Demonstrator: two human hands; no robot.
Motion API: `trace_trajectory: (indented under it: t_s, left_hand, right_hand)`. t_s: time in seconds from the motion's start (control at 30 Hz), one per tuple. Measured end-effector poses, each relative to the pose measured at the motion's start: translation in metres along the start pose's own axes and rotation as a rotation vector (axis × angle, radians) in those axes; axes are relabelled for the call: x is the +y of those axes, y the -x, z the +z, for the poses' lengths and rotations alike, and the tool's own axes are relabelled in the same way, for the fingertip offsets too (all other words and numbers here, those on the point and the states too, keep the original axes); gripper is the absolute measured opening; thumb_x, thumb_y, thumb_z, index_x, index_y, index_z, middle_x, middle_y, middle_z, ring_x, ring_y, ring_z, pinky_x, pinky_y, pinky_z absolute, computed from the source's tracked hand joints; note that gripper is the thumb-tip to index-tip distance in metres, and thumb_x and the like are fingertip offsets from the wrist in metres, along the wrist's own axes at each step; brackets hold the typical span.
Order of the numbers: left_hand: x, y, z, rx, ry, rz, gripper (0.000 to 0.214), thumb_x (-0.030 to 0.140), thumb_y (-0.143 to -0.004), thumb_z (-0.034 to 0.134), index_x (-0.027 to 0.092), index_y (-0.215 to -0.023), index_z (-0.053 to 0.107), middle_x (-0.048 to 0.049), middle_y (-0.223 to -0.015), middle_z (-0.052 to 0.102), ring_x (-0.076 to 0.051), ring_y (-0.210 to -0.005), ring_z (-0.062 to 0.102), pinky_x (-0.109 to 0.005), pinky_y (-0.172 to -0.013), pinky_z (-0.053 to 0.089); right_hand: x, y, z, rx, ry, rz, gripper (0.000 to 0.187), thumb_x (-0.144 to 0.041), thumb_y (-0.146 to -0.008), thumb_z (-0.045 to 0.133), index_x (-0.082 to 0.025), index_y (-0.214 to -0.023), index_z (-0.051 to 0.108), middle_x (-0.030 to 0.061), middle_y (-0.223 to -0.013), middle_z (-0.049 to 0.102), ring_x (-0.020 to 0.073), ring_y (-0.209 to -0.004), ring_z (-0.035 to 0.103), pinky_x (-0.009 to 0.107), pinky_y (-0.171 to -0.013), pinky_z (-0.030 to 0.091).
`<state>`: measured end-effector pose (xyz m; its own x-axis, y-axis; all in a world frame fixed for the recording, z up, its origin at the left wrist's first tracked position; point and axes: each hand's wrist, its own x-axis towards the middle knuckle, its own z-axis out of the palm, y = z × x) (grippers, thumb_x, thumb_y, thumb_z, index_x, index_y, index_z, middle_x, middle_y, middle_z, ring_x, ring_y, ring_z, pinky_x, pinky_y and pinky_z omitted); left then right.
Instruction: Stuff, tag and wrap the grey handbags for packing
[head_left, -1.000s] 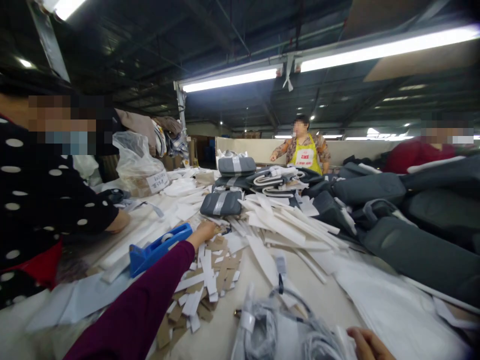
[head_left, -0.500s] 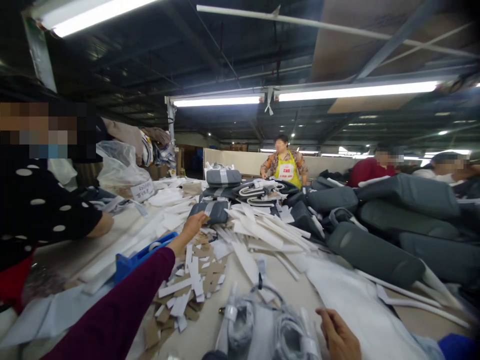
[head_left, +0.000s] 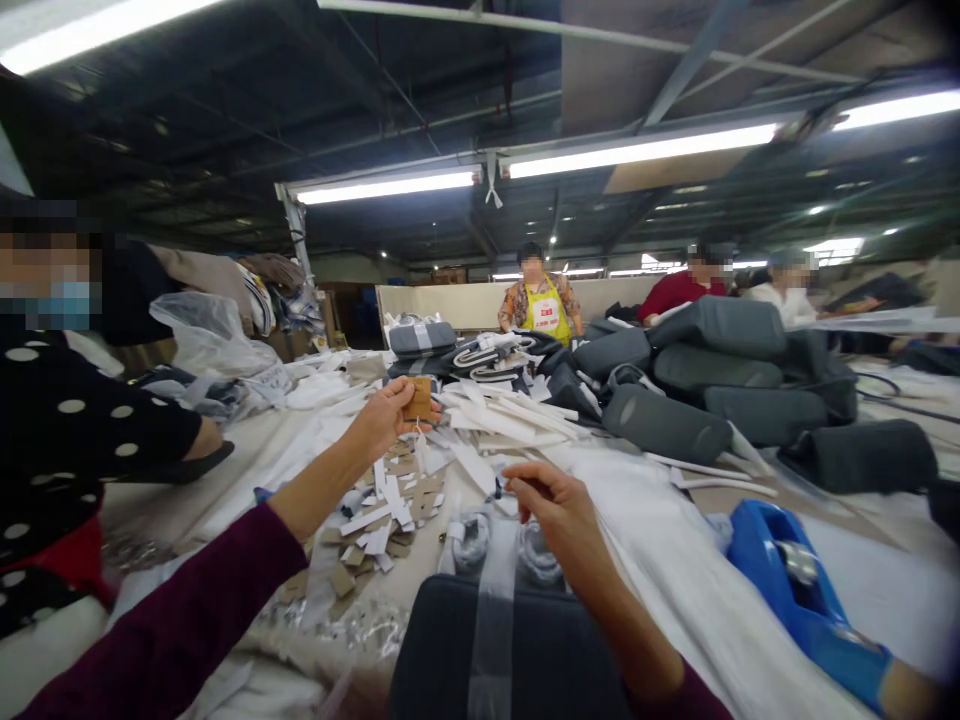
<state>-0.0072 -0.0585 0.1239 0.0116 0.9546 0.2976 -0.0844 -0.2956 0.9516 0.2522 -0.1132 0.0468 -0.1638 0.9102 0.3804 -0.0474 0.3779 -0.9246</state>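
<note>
- The left hand (head_left: pixel 390 415) now holds a small brown tag (head_left: pixel 421 398), pinched between thumb and fingers; half a second ago this hand was farther over the scrap pile.
- The tag is in the air above the far side of the cardboard scraps (head_left: pixel 390 515), a white string hanging under it.
- The right hand (head_left: pixel 551 495) has moved from beside the coiled cables (head_left: pixel 470 543) to above them; its fingers are curled, but I cannot tell if they grip the dark tie (head_left: pixel 498 487).
- The two hands are apart.
- The dark case (head_left: pixel 435 640) shows more now, near, below the cables.
- This seems to put tag and tie both within easy reach.
</note>
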Motion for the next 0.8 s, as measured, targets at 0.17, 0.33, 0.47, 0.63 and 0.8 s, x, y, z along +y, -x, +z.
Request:
trace_trajectory:
  t_s: [0.17,0.33,0.47,0.63,0.8]
  left_hand:
    - [-0.007,0.055,0.056,0.019,0.097,-0.008,0.014,0.028,-0.092,0.05,0.015,-0.097,0.053,-0.0102,-0.08,0.07,-0.023,-0.072,0.071,-0.031,-0.055,0.059]
    - [-0.018,0.095,0.086,0.082,0.254,-0.004,0.01,0.019,-0.091,0.049,0.015,-0.097,0.055,-0.0087,-0.082,0.07,-0.023,-0.08,0.071,-0.035,-0.068,0.06]
    - [-0.024,0.116,0.084,0.185,0.282,-0.054,0.011,0.015,-0.086,0.055,0.014,-0.097,0.057,-0.0094,-0.087,0.07,-0.022,-0.082,0.071,-0.034,-0.065,0.06]
    - [-0.037,0.13,0.073,0.262,0.22,-0.165,0.016,0.018,-0.074,0.067,0.015,-0.087,0.06,-0.004,-0.079,0.066,-0.015,-0.063,0.066,-0.023,-0.046,0.053]
    - [-0.052,0.144,0.072,0.259,0.204,-0.221,0.026,0.019,-0.065,0.071,0.017,-0.085,0.055,-0.0011,-0.077,0.064,-0.012,-0.059,0.06,-0.015,-0.038,0.036]
  right_hand:
    - [-0.008,0.005,0.042,-0.058,0.113,0.059,0.044,-0.036,-0.067,0.073,-0.015,-0.105,0.068,0.0044,-0.085,0.068,0.0121,-0.06,0.056,0.025,-0.054,0.044]
    - [-0.004,0.011,0.056,-0.232,-0.081,0.264,0.029,-0.028,-0.072,0.064,-0.013,-0.096,0.069,0.0006,-0.061,0.064,0.0081,-0.043,0.047,0.021,-0.042,0.032]
    - [-0.007,0.023,0.041,-0.173,0.03,0.127,0.023,-0.033,-0.073,0.063,-0.014,-0.08,0.073,-0.0006,-0.051,0.061,0.0063,-0.04,0.038,0.022,-0.043,0.027]
    - [-0.023,0.033,0.02,-0.237,0.063,0.188,0.025,-0.038,-0.066,0.069,-0.014,-0.064,0.071,-0.0043,-0.041,0.046,0.0058,-0.041,0.031,0.024,-0.044,0.02]
    - [-0.041,0.034,0.009,-0.254,-0.028,0.295,0.028,-0.039,-0.06,0.074,-0.013,-0.071,0.072,-0.0037,-0.051,0.048,0.0056,-0.045,0.031,0.024,-0.045,0.021]
